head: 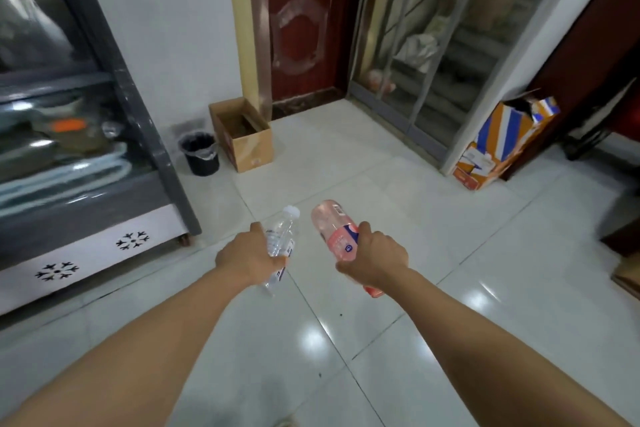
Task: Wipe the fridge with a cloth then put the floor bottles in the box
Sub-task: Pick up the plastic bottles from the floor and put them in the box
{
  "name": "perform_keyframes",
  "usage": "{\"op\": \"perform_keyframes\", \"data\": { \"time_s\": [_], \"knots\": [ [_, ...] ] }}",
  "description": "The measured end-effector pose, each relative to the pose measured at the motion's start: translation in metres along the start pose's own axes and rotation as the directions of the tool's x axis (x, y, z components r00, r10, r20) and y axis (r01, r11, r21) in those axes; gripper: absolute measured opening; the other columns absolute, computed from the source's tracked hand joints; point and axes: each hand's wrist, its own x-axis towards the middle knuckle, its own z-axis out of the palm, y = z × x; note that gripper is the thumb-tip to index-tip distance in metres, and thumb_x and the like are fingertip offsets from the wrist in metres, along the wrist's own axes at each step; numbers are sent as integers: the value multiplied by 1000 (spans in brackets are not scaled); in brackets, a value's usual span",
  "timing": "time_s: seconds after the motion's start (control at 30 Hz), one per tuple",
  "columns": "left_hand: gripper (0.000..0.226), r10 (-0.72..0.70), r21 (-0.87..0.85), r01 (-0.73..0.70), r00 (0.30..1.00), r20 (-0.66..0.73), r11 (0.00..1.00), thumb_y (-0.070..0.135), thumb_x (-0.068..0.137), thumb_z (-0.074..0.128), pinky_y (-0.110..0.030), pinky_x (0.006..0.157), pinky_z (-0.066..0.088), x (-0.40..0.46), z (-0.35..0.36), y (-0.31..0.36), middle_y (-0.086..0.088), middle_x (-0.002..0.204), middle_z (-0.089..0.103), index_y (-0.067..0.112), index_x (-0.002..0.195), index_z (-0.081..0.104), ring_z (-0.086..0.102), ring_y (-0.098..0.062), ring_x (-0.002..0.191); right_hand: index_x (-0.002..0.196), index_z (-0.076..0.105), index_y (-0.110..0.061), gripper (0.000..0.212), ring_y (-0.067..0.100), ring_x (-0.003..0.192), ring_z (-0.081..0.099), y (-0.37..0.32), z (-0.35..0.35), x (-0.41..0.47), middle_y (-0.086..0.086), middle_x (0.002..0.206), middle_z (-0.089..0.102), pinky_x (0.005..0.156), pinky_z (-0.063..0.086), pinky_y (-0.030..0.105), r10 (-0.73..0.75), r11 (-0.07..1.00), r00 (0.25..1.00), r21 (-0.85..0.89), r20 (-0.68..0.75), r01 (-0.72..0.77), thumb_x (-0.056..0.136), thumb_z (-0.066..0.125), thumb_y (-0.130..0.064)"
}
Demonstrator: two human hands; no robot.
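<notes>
Bright, floor glare — blurred, warped edges

Two bare forearms, no sleeves in view. Left hand and right hand bare too: no gloves, rings, watch or wristband visible.

Glossy tile floor, clear plastic bottle, matt cardboard box, glass-front fridge

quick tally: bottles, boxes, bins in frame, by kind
Bottles: 2, a clear bottle in the left hand and a pink bottle in the right hand
Cardboard boxes: 2, a plain open box and an orange-blue box
Bins: 1, a black bin
Total: 5
</notes>
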Motion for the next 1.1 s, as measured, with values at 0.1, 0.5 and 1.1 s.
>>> {"op": "perform_keyframes", "data": {
  "time_s": [0.1, 0.5, 1.1],
  "knots": [
    [56, 16, -5, -16, 1000, -9, 1000, 48, 76, 63, -32, 78, 47, 57, -26, 15, -6, 106, 59, 14, 114, 39, 59, -27, 97, 116, 36, -18, 62, 21, 82, 53, -10, -25, 61, 0, 94, 53, 63, 43, 30, -3, 1000, 1000, 12, -16, 3, 72, 63, -52],
    [64, -31, 13, 33, 993, -111, 999, 55, 76, 61, -34, 80, 48, 307, -107, 85, -6, 110, 60, 15, 121, 38, 59, -26, 101, 118, 35, -20, 64, 20, 84, 54, -32, -105, 348, 1, 98, 55, 60, 43, 30, -120, 993, 992, 9, -48, 121, 73, 64, -54],
    [58, -283, -156, 260, 947, -152, 953, 50, 76, 65, -37, 83, 52, 669, -211, 145, -5, 110, 62, 15, 116, 41, 61, -24, 96, 131, 27, -23, 76, 21, 96, 57, -119, -187, 768, 2, 115, 54, 67, 48, 31, -351, 932, 936, -84, 21, 352, 75, 64, -59]
  ]
}}
